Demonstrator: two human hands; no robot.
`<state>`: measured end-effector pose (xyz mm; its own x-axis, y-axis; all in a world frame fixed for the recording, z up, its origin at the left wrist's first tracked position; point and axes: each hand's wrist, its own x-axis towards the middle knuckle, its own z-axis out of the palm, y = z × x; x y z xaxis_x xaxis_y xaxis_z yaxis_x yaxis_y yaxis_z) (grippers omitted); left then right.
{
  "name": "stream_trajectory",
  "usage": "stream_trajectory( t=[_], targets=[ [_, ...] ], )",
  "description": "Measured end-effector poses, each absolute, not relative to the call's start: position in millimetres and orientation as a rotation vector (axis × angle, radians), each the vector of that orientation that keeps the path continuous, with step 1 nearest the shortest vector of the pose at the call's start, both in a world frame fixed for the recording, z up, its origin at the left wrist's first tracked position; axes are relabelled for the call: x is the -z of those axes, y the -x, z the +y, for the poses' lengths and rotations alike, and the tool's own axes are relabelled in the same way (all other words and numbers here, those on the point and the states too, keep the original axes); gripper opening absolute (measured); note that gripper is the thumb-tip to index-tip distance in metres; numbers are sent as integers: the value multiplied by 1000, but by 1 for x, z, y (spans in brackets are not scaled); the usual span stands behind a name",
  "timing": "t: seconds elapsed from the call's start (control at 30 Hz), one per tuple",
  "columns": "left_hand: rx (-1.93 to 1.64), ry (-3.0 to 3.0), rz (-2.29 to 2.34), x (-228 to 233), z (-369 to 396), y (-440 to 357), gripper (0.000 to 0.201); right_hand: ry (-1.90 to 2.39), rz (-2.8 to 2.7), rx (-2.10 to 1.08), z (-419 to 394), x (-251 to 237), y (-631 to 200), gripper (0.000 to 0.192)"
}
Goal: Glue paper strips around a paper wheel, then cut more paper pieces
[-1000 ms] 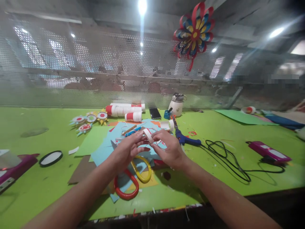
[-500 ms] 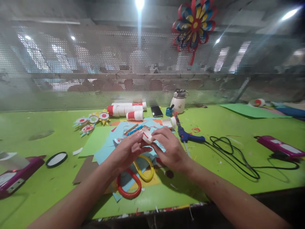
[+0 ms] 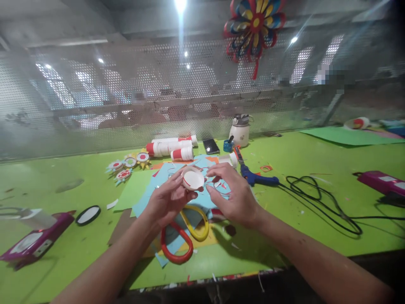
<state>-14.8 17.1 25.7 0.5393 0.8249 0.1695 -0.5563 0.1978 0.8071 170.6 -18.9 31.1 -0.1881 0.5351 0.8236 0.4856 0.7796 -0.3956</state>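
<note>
Between the thumb and fingers of my left hand [image 3: 169, 195] is a round white paper cup bottom [image 3: 193, 179] with a short red mark, its flat face turned towards me. My right hand [image 3: 234, 194] is just to its right, thumb and fingers apart and holding nothing. Below the hands lie scissors with one red and one yellow handle [image 3: 194, 223]; their blades are hidden. Sheets of light blue paper [image 3: 147, 192] spread under and behind both hands.
A blue glue gun [image 3: 256, 178] with a trailing black cable lies to the right. Stacked paper cups [image 3: 171, 147], a phone [image 3: 211, 146] and a white bottle [image 3: 239, 131] stand or lie at the back. Purple power strips [image 3: 39, 238] flank the work area, and sun-shaped paper pieces [image 3: 143, 158] lie back left.
My right hand has let go of the cup bottom and moved right, its fingers opening. The cup bottom has turned in my left hand, so its flat face now shows.
</note>
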Motion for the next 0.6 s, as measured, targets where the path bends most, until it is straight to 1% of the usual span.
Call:
stream_trajectory(
  t=[0.3,0.6],
  targets=[
    [-1014,-927,297,-27,16,14,34,843,-1830,-131,-17,-25,-169,16],
    [-1035,-954,465,-31,12,14,25,839,-1807,-193,-18,-24,-167,13]
  ],
)
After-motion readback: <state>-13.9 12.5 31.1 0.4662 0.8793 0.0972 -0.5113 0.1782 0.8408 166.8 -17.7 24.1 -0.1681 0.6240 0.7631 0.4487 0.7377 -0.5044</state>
